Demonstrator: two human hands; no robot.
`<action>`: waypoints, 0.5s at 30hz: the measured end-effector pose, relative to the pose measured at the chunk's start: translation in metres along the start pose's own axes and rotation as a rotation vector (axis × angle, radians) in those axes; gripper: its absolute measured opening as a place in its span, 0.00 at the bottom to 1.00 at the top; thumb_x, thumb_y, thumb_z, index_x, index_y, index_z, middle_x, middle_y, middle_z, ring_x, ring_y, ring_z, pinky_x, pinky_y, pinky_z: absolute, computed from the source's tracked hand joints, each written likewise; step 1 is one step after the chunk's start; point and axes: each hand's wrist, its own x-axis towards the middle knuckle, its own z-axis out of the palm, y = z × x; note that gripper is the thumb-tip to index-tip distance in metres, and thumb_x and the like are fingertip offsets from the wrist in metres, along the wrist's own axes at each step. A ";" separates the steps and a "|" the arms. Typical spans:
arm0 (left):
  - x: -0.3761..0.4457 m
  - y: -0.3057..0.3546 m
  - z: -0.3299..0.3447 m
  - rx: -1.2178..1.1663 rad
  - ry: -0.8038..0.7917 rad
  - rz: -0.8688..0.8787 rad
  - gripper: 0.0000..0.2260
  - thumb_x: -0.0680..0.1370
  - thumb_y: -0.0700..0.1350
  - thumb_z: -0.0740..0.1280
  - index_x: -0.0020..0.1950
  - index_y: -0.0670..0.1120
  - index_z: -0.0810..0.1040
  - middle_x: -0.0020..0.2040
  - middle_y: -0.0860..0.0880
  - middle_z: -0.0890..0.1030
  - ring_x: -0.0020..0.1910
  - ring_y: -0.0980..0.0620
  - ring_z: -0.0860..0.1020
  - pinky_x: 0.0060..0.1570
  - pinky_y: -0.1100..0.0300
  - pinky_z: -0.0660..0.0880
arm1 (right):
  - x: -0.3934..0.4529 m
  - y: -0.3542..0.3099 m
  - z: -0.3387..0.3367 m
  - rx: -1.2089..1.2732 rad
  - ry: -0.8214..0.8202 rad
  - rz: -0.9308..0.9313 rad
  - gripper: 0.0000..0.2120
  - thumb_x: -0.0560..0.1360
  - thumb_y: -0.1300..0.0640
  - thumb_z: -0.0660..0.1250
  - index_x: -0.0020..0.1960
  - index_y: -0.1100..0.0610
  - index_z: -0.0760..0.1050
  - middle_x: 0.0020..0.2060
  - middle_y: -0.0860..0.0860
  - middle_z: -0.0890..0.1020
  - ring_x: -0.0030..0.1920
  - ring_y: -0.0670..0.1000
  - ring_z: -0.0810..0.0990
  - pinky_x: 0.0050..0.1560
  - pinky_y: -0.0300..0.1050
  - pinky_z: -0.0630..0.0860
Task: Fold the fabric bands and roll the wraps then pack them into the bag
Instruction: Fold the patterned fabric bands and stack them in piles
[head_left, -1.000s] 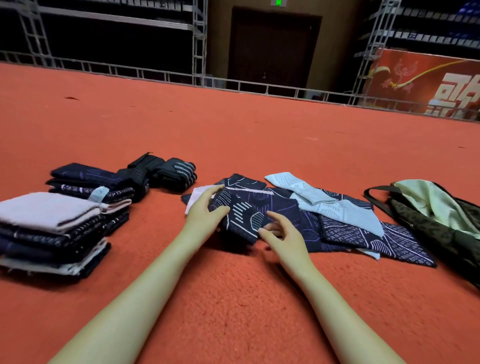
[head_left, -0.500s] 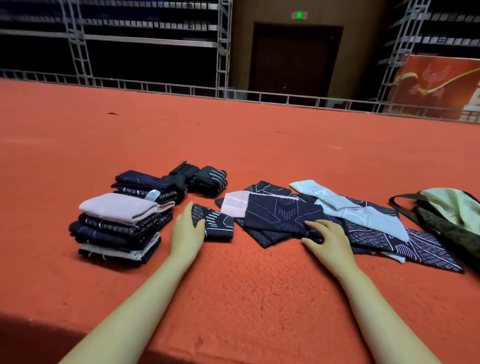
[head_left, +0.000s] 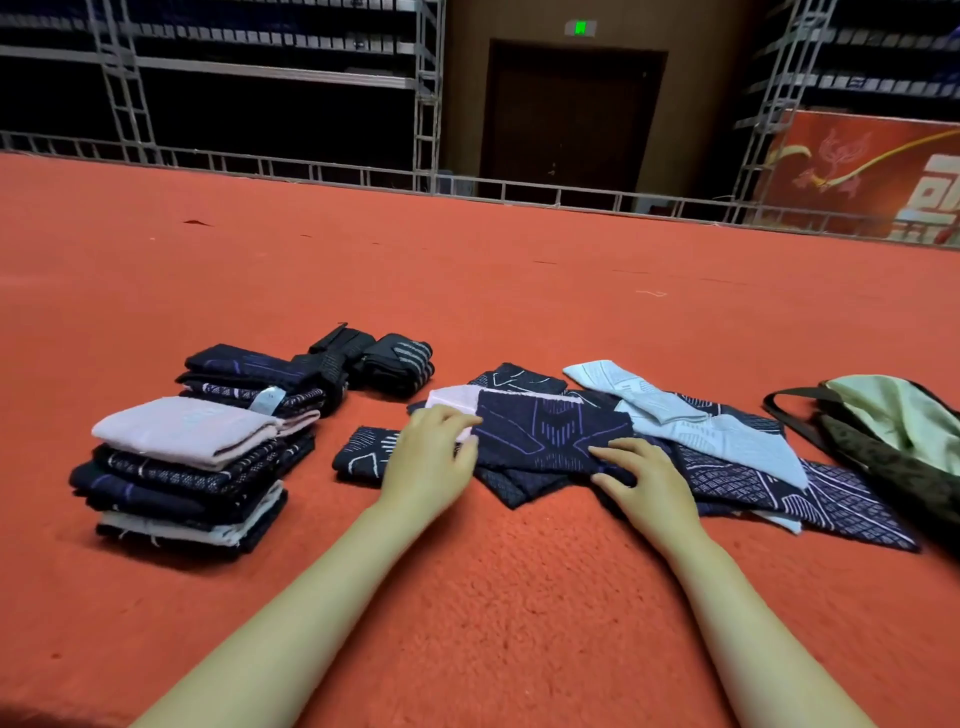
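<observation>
At frame centre I see both hands, left hand (head_left: 428, 460) and right hand (head_left: 641, 480), resting with relaxed fingers on a flat navy patterned band (head_left: 550, 434). Folded bands stack (head_left: 182, 467) lower left; soft bag (head_left: 898, 441) far right, on fuzzy orange carpet (head_left: 493, 597).

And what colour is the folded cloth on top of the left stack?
Pale pink, plain; the top cloth shows best in the head view.

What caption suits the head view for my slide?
Both hands, left hand and right hand, reach onto a navy fabric band between folded stack and bag.
</observation>
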 end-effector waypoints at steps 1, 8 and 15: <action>0.005 0.009 0.008 -0.022 -0.053 0.033 0.14 0.77 0.47 0.62 0.61 0.49 0.78 0.56 0.49 0.77 0.60 0.48 0.71 0.61 0.53 0.68 | 0.001 0.000 0.001 -0.020 0.032 -0.006 0.12 0.73 0.53 0.70 0.57 0.45 0.80 0.56 0.43 0.78 0.59 0.47 0.73 0.55 0.39 0.66; 0.009 0.021 0.053 0.017 -0.164 0.156 0.19 0.74 0.45 0.65 0.65 0.52 0.74 0.59 0.53 0.76 0.61 0.51 0.71 0.64 0.56 0.64 | 0.005 -0.008 -0.003 0.075 0.328 -0.137 0.09 0.72 0.55 0.64 0.48 0.53 0.81 0.44 0.48 0.84 0.46 0.53 0.80 0.49 0.39 0.65; 0.018 0.009 0.033 -0.338 -0.043 -0.051 0.14 0.73 0.36 0.66 0.56 0.50 0.81 0.53 0.55 0.82 0.54 0.57 0.77 0.54 0.65 0.70 | 0.005 -0.023 -0.010 0.351 0.396 -0.103 0.09 0.75 0.58 0.64 0.54 0.52 0.78 0.51 0.43 0.81 0.53 0.41 0.77 0.55 0.35 0.70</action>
